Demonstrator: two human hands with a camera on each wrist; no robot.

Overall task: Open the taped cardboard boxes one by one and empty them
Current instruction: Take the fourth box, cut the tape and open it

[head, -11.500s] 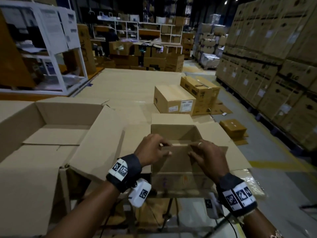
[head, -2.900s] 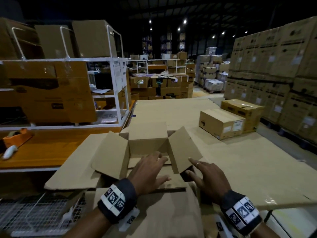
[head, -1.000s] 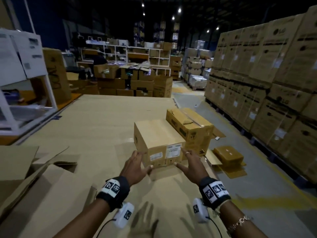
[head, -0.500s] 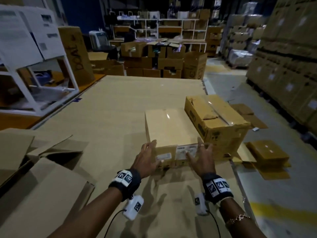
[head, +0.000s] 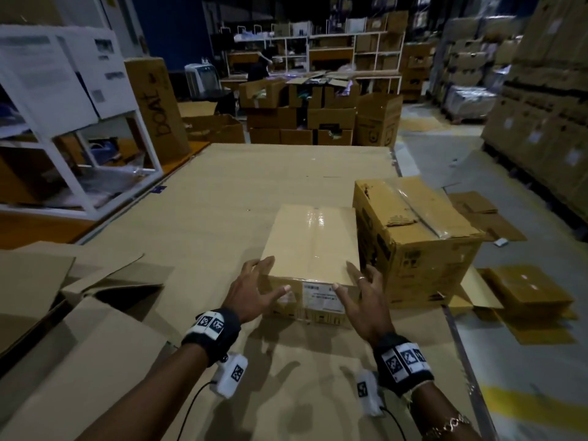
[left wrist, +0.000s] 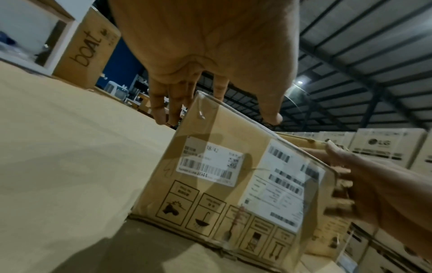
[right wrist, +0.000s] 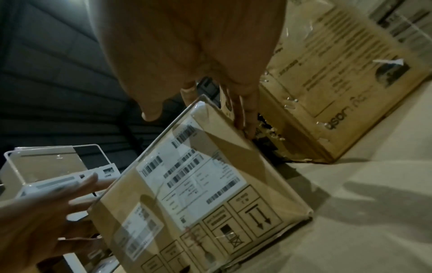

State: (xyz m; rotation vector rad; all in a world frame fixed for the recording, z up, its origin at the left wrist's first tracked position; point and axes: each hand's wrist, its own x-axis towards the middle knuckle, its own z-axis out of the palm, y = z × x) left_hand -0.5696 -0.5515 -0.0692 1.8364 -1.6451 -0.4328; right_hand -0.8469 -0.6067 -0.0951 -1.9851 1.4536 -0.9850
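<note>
A small taped cardboard box [head: 311, 243] with white labels on its near face lies on the cardboard-covered table [head: 206, 202]. My left hand [head: 251, 291] touches its near left corner, fingers stretched along the left side, thumb on the front. My right hand [head: 366, 297] mirrors it at the near right corner, fingers in the gap beside a bigger taped box [head: 413, 230]. The left wrist view has the labelled box [left wrist: 222, 175] under my left hand [left wrist: 210, 55]. In the right wrist view my right hand [right wrist: 198, 46] reaches down the same box [right wrist: 198, 184].
Opened empty boxes [head: 79, 313] lie at the near left. A white rack [head: 79, 122] stands at the left edge. Flattened cartons [head: 525, 294] lie on the floor to the right, beyond the table edge. Stacked cartons [head: 541, 122] line the right wall.
My hands left the opened box, now at the left, and reached the small taped box. Over the last second they have spread from its front face to its two near corners.
</note>
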